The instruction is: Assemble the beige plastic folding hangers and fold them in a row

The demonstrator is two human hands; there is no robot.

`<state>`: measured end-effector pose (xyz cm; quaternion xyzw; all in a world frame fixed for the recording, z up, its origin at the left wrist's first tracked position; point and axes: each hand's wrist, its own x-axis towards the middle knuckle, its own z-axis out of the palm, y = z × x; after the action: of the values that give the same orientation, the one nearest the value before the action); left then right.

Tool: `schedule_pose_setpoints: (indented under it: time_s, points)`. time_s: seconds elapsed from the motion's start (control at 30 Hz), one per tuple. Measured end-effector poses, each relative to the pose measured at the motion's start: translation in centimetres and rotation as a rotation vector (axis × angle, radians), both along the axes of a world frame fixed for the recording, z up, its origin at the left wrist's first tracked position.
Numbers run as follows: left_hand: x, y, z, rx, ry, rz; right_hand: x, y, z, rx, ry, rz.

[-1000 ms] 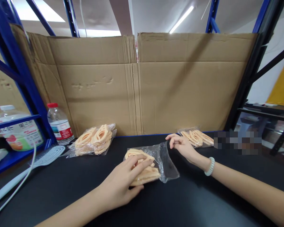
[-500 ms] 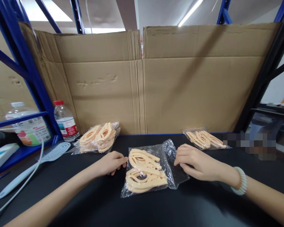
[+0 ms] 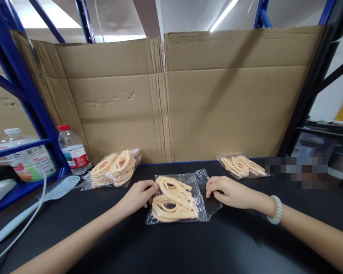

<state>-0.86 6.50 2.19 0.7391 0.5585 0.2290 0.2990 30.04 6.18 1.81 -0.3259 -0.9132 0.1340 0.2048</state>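
A clear plastic bag (image 3: pixel 203 205) with cream-coloured curved cut-out pieces (image 3: pixel 175 199) inside lies flat on the black table, between both hands. My left hand (image 3: pixel 141 195) has its fingers closed on the bag's left edge, by the upper left corner. At the right, my right hand (image 3: pixel 224 191) bends its fingers down over the loose, transparent end of the bag; whether the fingertips pinch the film is hard to make out. A pale coiled band circles the right wrist.
Filled bags lie at the back left (image 3: pixel 112 169) and back right (image 3: pixel 242 166). A red-capped bottle (image 3: pixel 74 152), a pale blue brush (image 3: pixel 60 188) and a white cable are at the left. Cardboard (image 3: pixel 231 102) stands behind the table (image 3: pixel 188 251).
The view has shifted slightly. The bag's near edge has moved away from me and the pieces inside lie a little differently. My left hand has come further over the bag's left edge.
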Motion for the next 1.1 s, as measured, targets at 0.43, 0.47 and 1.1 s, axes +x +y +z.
schedule_pose_setpoints:
  time_s: [0.43, 0.47, 1.1]
  points:
    - [5.3, 3.1, 6.7, 0.179, -0.076, -0.073, 1.6, 3.6, -2.9, -0.055, 0.27, -0.436]
    - [5.6, 3.4, 7.1, 0.185, -0.081, -0.075, 1.6, 3.8, -3.2, -0.065, 0.298, -0.475]
    - [6.7, 5.2, 11.6, 0.333, -0.113, -0.16, -2.1, -1.0, -3.1, -0.177, 0.117, -0.371]
